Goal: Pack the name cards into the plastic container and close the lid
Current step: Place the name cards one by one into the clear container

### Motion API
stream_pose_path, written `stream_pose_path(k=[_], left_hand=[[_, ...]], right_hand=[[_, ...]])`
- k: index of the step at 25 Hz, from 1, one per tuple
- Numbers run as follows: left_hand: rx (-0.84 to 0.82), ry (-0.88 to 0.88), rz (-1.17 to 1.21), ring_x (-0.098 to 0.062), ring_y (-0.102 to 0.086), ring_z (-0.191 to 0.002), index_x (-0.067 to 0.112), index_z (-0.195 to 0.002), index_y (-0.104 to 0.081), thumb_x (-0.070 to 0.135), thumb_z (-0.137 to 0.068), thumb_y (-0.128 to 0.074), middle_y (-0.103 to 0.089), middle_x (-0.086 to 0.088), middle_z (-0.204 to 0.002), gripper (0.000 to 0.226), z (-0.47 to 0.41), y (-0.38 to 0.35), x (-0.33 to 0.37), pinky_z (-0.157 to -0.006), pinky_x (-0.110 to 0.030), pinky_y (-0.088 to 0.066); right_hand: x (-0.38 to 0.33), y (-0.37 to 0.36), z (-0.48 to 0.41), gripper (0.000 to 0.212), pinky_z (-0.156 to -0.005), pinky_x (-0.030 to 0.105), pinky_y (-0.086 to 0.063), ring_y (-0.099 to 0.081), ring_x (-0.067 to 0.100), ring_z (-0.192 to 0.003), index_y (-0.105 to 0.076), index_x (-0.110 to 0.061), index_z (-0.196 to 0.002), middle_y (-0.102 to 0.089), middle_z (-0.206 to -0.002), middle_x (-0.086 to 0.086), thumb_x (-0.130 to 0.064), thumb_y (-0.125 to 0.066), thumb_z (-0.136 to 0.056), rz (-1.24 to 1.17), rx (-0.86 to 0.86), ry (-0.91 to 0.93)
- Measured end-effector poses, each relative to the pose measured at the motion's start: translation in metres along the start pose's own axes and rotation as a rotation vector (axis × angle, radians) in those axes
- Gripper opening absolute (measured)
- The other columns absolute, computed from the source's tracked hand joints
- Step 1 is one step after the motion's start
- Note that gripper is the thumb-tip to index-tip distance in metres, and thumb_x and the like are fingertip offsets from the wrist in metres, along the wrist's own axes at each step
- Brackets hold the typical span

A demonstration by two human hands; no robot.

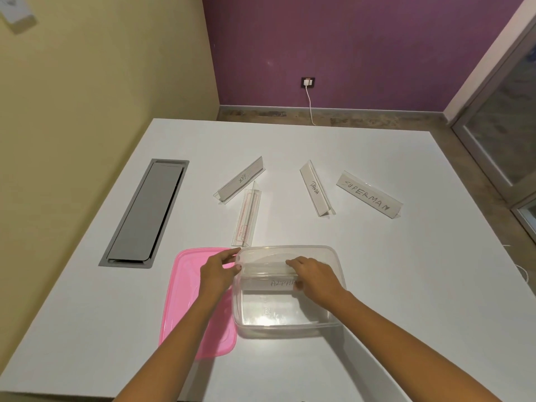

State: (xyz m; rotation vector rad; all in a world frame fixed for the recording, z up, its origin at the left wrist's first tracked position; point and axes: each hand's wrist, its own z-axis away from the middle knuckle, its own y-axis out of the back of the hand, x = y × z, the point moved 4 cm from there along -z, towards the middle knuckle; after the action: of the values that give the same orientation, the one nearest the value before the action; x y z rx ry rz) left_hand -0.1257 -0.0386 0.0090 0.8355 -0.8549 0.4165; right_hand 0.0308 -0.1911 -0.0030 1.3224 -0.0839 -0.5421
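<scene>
Clear rectangular plastic container (290, 311) sits open on white worktop (319, 146), w/ flat pink plastic lid (185, 303) lying just beside it on its left. Right hand (314, 278) reaches inside, fingers closed on clear acrylic name card marked "ALPHA" (269, 281) near the far wall. Left hand (219, 271) grips container's left rim. Four more clear name cards lie beyond: "TIGER" card (240, 179), blank red-lined card (246, 217), "PANDA" card (316, 188), "SUPERMAN" card (369, 195).

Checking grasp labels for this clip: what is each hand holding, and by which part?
The right hand grips the ALPHA name card by its right end, inside the clear container. The left hand holds the container's left rim.
</scene>
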Motion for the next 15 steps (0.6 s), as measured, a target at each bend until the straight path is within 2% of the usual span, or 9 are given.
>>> stream_pose_path(k=[5, 7, 9, 11, 13, 15], left_hand=[[0.014, -0.010, 0.010, -0.015, -0.058, -0.098, 0.013, -0.122, -0.063, 0.001, -0.081, -0.068, -0.069, -0.009, -0.116, 0.043, -0.002, -0.002, -0.001, -0.099, -0.045, -0.049], [-0.009, -0.010, -0.003, -0.018, -0.060, -0.103, 0.013, -0.123, -0.061, 0.002, -0.082, -0.067, -0.068, -0.009, -0.118, 0.043, -0.001, -0.002, 0.000, -0.099, -0.046, -0.049], [-0.060, -0.007, -0.037, -0.024, -0.059, -0.113, 0.014, -0.124, -0.060, 0.012, -0.084, -0.068, -0.065, -0.008, -0.122, 0.041, -0.005, -0.001, 0.001, -0.102, -0.046, -0.047], [-0.085, -0.020, -0.085, -0.024, -0.055, -0.120, 0.015, -0.124, -0.058, 0.029, -0.086, -0.065, -0.061, -0.006, -0.126, 0.041, -0.014, 0.002, 0.006, -0.105, -0.038, -0.041], [-0.046, -0.035, -0.094, -0.023, -0.055, -0.119, 0.011, -0.123, -0.059, 0.034, -0.087, -0.063, -0.062, -0.008, -0.127, 0.043, -0.028, 0.003, 0.014, -0.099, -0.032, -0.039], [-0.015, -0.016, -0.104, -0.024, -0.056, -0.118, 0.006, -0.123, -0.058, 0.034, -0.089, -0.061, -0.063, -0.011, -0.126, 0.044, -0.047, -0.001, 0.023, -0.099, -0.033, -0.039]], right_hand=[[-0.002, -0.002, 0.007, 0.031, -0.070, 0.037, -0.051, -0.059, 0.033, -0.104, -0.061, -0.010, -0.107, -0.070, -0.098, 0.010, -0.008, -0.060, -0.076, -0.025, 0.170, -0.073], [-0.005, -0.003, 0.010, 0.035, -0.077, 0.040, -0.052, -0.059, 0.033, -0.107, -0.062, -0.011, -0.111, -0.070, -0.103, 0.010, -0.007, -0.063, -0.077, -0.050, 0.196, -0.062], [-0.007, 0.003, 0.014, 0.038, -0.086, 0.040, -0.050, -0.059, 0.032, -0.110, -0.063, -0.011, -0.116, -0.071, -0.108, 0.009, -0.008, -0.068, -0.078, -0.116, 0.232, -0.030], [-0.002, 0.015, 0.022, 0.035, -0.093, 0.036, -0.045, -0.062, 0.027, -0.104, -0.067, -0.014, -0.111, -0.072, -0.105, 0.005, -0.009, -0.073, -0.077, -0.204, 0.394, -0.028], [0.014, 0.025, 0.035, 0.031, -0.098, 0.030, -0.034, -0.059, 0.023, -0.101, -0.067, -0.018, -0.107, -0.070, -0.103, 0.000, -0.005, -0.070, -0.079, -0.259, 0.640, -0.146], [0.034, 0.025, 0.048, 0.036, -0.102, 0.031, -0.029, -0.053, 0.021, -0.107, -0.061, -0.020, -0.115, -0.065, -0.112, -0.002, -0.001, -0.062, -0.083, -0.356, 0.734, -0.363]])
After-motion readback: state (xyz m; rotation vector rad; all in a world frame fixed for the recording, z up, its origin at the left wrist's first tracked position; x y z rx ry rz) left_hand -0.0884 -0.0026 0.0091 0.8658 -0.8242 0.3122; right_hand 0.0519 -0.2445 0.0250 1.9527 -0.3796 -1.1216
